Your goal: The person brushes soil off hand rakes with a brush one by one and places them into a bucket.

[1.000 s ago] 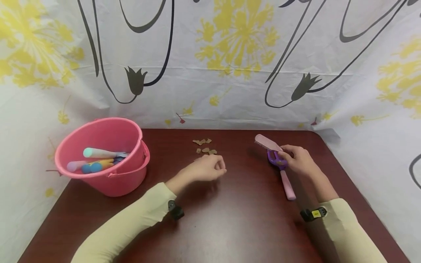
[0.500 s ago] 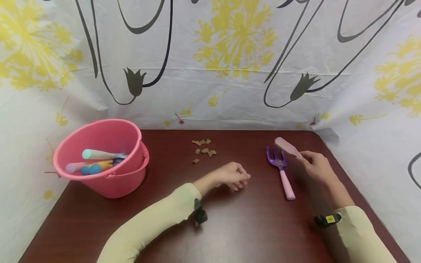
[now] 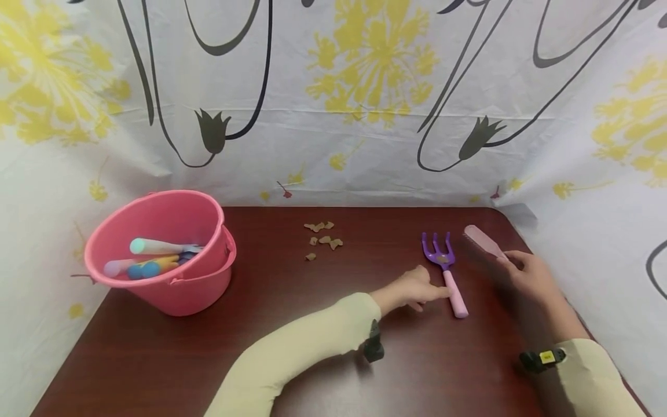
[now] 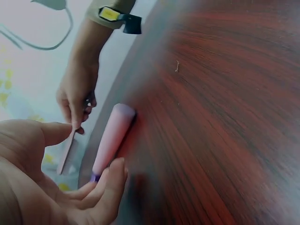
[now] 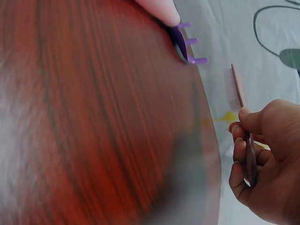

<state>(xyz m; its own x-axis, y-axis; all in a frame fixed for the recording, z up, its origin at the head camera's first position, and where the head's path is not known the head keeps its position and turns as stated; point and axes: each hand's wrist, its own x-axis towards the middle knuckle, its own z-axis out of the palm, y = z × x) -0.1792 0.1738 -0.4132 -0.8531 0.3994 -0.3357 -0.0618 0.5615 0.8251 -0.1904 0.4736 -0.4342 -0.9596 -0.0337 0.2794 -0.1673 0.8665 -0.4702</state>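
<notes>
In the head view my left hand (image 3: 417, 288) is at the pink handle of a purple three-pronged hand fork (image 3: 442, 257) lying on the table. The left wrist view has the thumb and fingers (image 4: 112, 187) spread apart beside that handle (image 4: 112, 136), not closed round it; whether they touch it I cannot tell. My right hand (image 3: 532, 278) grips a pink hairbrush (image 3: 484, 240) by its handle, off to the right of the fork. Thumb and curled fingers wrap the brush handle in the right wrist view, the bristles (image 5: 232, 93) pointing left.
A pink bucket (image 3: 226, 278) stands at the left with several coloured-handled tools (image 3: 156, 246) inside. Several small brown flakes (image 3: 325, 239) lie near the back of the dark wooden table (image 3: 271, 324). A patterned white cloth (image 3: 292, 127) hangs around the table.
My left hand has moved right, from near the brown flakes to the fork's handle. The right hand has carried the hairbrush right, away from above the fork.
</notes>
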